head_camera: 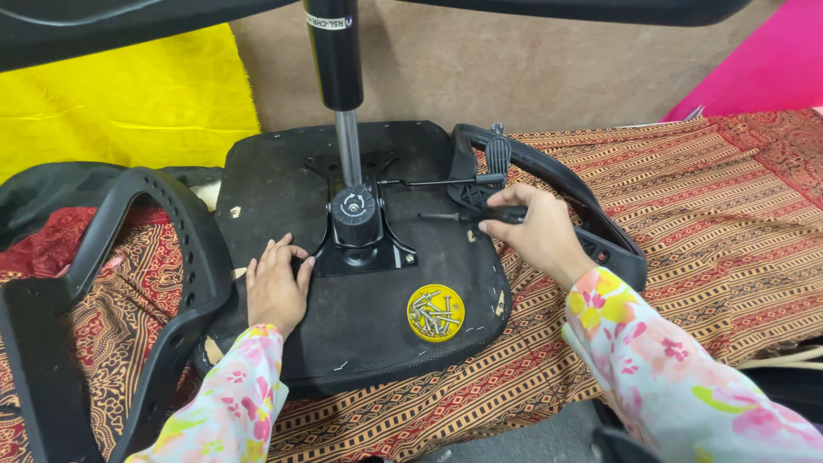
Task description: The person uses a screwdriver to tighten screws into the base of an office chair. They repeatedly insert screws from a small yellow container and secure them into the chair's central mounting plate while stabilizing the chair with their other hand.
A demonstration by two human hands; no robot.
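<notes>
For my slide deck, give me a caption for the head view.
Left hand steadies an upturned chair seat; right hand holds a screwdriver.

We see a surface covered by a red and gold patterned woven cloth (pixel 711 197). Directly on it lies an upturned black padded chair seat (pixel 274 189). Left of the seat, touching it, rests a curved black plastic armrest with holes (pixel 184 257); another black plastic armrest (pixel 591 206) lies at its right edge.
</notes>
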